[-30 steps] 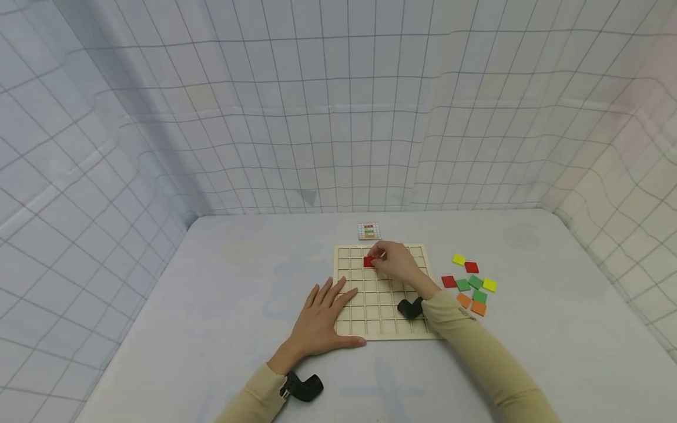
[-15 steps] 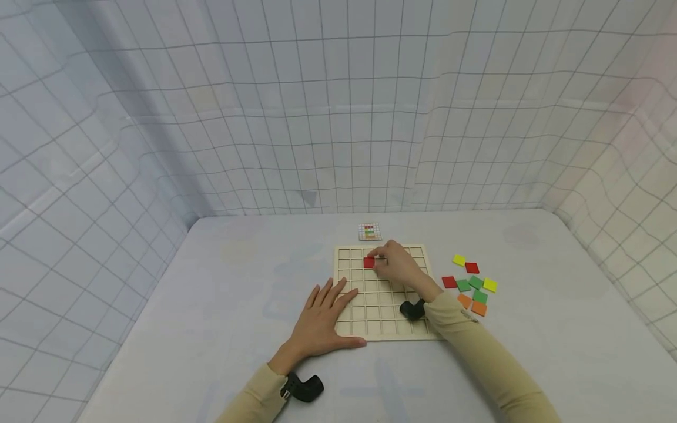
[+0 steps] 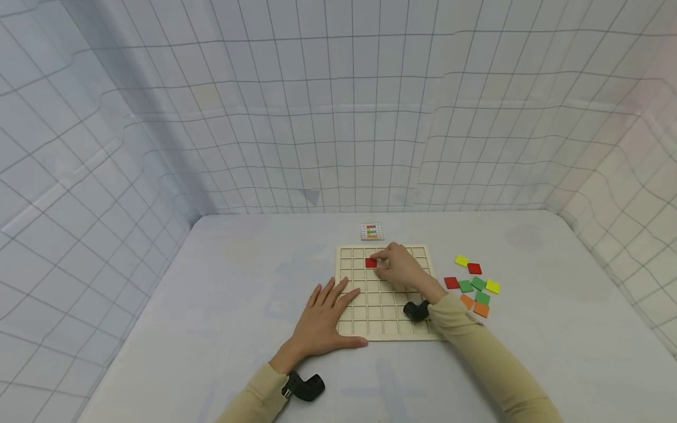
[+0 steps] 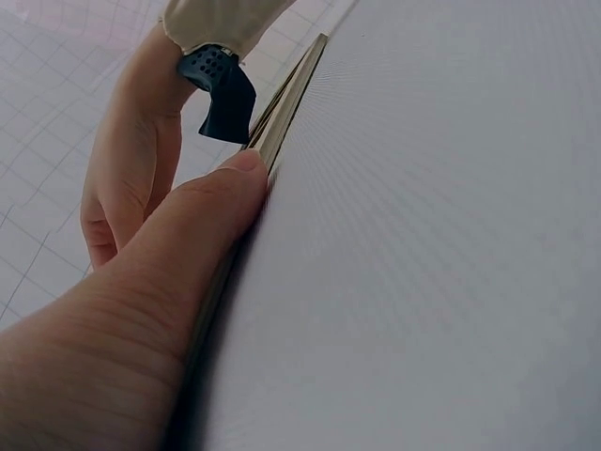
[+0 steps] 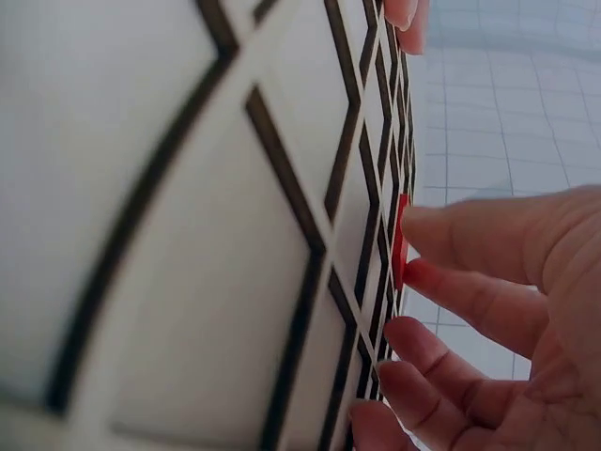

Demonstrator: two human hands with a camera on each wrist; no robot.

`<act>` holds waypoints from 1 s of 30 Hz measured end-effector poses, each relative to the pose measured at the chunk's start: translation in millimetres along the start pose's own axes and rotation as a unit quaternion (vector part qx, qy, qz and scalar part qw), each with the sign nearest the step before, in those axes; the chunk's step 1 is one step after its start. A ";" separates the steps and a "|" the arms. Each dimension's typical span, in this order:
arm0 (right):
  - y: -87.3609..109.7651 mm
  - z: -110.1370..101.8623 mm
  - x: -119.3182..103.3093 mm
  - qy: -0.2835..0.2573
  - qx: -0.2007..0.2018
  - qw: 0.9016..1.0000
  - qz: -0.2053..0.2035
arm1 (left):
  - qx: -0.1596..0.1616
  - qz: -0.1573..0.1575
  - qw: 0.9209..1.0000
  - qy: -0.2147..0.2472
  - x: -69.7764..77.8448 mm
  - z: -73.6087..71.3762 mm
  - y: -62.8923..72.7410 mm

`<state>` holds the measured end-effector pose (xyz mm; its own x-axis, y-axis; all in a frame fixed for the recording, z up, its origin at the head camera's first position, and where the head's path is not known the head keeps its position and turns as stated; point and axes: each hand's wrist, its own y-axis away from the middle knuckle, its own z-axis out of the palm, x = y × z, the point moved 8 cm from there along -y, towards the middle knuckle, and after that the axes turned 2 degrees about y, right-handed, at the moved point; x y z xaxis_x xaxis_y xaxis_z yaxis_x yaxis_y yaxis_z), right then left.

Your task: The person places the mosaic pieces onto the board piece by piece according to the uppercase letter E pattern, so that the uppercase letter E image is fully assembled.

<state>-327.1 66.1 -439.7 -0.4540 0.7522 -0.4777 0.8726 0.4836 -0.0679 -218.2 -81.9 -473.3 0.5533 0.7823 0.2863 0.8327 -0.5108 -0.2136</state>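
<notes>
Right wrist view: fingers [image 5: 470, 291] closed about a red tile [image 5: 401, 252]

Thumb and forefinger of the right hand [image 3: 404, 267] pinching the red tile at its right side, at a cell of the pale board [image 3: 391, 338]: second row from the far edge, third column from the left. Firm squeeze or light steadying, impossible to tell.

Probably light, thin and stiff, perhaps slightly slick on the face, unlikely to break. Best taken by opposite edges with the fingertips; likely little to catch once sunk between the ridges.

Farther out, left hand [image 3: 319, 329] spread flat over the board's left edge, thumb along the near edge, grasping nothing. To the right of the board, loose coloured tiles [image 3: 466, 286] on the white worktop [image 3: 238, 294]; past the far edge, a small gridded card [image 3: 372, 231].

Hidden: part of the red tile behind the fingers, and several cells beneath the right hand and right sleeve [image 3: 486, 352]. Nearly edge-on in the right wrist view, so hard to judge for seating; out of sight in the left wrist view. Card pattern too small to read clearly.
</notes>
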 end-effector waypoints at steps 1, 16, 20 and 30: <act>0.9 -0.1 -0.4 0.000 -0.005 1.000 -0.007 | 0.000 0.000 1.000 0.000 -0.1 0.3 0.0; 45.2 -25.0 6.6 -0.065 -0.010 0.994 -0.093 | 0.000 0.000 1.000 -0.006 0.0 0.1 -0.1; 60.5 -37.4 20.2 -0.061 0.010 0.996 -0.064 | 0.002 0.003 1.000 -0.005 0.3 -0.4 0.1; 88.0 -61.9 66.2 -0.039 0.022 0.999 0.028 | 0.003 0.005 1.000 0.002 0.0 -0.8 0.6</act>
<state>-291.5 186.2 -423.1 -0.3899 0.7399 -0.5482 0.9042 0.4202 -0.0759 -217.7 -82.5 -472.7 0.5612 0.7761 0.2876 0.8274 -0.5163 -0.2210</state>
